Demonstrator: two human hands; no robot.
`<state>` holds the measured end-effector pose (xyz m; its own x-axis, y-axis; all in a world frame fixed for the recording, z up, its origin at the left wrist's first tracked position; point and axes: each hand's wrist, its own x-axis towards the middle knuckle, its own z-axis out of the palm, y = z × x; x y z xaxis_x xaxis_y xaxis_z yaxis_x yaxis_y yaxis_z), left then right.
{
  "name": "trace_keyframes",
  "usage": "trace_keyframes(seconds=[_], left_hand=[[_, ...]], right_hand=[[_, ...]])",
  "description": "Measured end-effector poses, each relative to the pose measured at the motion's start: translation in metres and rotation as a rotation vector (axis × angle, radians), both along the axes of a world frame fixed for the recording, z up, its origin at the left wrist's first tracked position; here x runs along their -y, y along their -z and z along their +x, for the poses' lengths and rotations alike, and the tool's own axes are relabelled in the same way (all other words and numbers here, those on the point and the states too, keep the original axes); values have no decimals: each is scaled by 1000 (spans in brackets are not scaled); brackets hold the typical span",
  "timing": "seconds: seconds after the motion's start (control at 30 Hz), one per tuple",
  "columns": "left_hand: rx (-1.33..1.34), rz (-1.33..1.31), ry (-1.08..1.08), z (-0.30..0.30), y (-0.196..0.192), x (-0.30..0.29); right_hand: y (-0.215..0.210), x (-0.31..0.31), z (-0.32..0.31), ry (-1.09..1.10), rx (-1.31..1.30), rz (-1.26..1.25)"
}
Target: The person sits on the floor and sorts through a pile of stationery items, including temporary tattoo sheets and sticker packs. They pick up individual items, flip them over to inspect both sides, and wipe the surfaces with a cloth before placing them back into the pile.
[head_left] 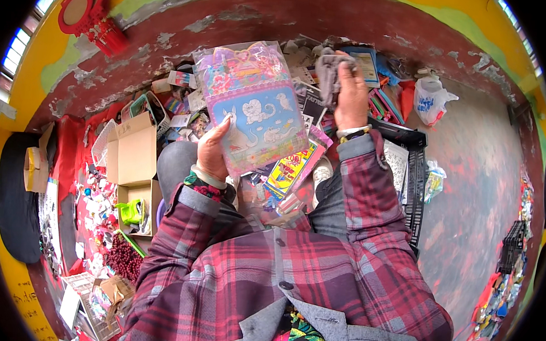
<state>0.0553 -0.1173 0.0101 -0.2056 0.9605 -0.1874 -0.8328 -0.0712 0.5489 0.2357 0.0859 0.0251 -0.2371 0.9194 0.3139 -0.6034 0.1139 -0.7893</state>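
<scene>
My left hand [213,149] grips the lower left edge of a flat picture pack [260,111] in clear plastic, thumb on its front. The pack is pink with a blue panel of white animal shapes, and it is held up tilted in front of me. To its right, my right hand [352,102] is raised and closed on a crumpled grey cloth [330,78], apart from the pack. Beneath the pack, a yellow printed packet [288,170] lies between my feet, partly covered.
Mixed packets lie heaped along the wall. A black plastic crate [416,178] stands by my right leg, and a white plastic bag [433,100] beyond it. On my left are an open cardboard box [131,157], a green item [131,211] and dark red beads [122,256].
</scene>
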Motion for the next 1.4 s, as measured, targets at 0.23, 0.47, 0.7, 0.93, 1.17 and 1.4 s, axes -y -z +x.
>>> trace_keyframes(seconds=[0.23,0.47,0.7,0.93,1.17,1.4], left_hand=[[5,57,25,27,-3,-18],[231,304,0,-4,5,-23],[189,308,-106,1,-40,-8],[152,314,-139,5,-43,-12],[151,304,-98,2,-37,-9],[64,325,-243,-19,-52,-4]], right_hand=[[19,68,-54,-65,503,489],[3,143,-52,-123,638,942],[4,110,-43,176,859,1044],[-3,115,-43,227,695,1053],[-10,135,-37,154,682,1210],[28,74,-40,261,774,685]])
